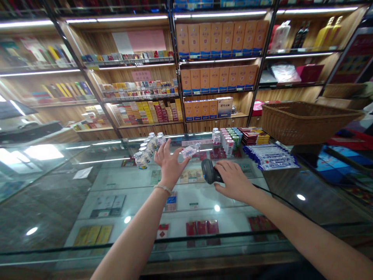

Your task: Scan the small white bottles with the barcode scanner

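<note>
My left hand (pixel 169 162) pinches a small clear bottle (pixel 189 151) with a pink-and-white label between thumb and finger, the other fingers raised. The bottle lies tilted, its cap end pointing right, above the glass counter (pixel 116 179). Wrapped in my right hand (pixel 233 178) is a black barcode scanner (pixel 208 171), its head turned toward the bottle and a small blue light showing on it. A cable (pixel 279 196) runs from the scanner to the right under my forearm. Left of my left hand stand several small white-capped bottles (pixel 142 158) in a row.
Right of the bottle are another small bottle (pixel 216 137), rows of colourful tubes (pixel 229 144), red and yellow packs (pixel 253 136) and blue-white sachets (pixel 269 156). A wicker basket (pixel 309 122) sits at the counter's right. Shelves of orange boxes (pixel 217 79) stand behind.
</note>
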`<action>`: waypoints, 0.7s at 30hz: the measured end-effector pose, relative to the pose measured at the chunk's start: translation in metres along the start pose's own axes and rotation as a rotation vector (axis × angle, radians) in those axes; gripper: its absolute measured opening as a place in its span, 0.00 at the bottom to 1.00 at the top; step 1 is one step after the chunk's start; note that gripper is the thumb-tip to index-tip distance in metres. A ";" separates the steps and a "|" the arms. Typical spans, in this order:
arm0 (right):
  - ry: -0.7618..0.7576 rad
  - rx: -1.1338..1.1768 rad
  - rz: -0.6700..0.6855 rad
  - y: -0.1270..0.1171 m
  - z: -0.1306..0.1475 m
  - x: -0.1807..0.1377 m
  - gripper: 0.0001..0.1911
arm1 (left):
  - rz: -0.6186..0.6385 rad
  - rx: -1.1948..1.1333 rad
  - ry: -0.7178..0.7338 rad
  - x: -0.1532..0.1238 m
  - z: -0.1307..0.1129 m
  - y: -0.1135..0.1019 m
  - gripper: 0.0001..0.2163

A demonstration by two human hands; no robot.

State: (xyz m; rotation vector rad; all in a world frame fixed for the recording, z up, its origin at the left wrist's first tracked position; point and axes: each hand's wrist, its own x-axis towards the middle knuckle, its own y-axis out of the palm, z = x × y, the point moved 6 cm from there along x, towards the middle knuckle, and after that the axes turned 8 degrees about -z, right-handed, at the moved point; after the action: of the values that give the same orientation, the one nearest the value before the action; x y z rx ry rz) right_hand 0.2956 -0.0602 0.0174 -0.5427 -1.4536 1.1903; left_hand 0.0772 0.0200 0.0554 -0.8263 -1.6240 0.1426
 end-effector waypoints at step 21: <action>0.321 0.314 -0.205 -0.020 -0.037 0.097 0.25 | -0.119 -0.073 0.125 -0.002 -0.027 -0.018 0.16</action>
State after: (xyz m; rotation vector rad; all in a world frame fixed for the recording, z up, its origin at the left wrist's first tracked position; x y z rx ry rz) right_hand 0.3090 0.0283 0.0740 -0.3394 -1.0012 1.0845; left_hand 0.0942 -0.0041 0.0695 -0.7768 -1.5634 -0.0521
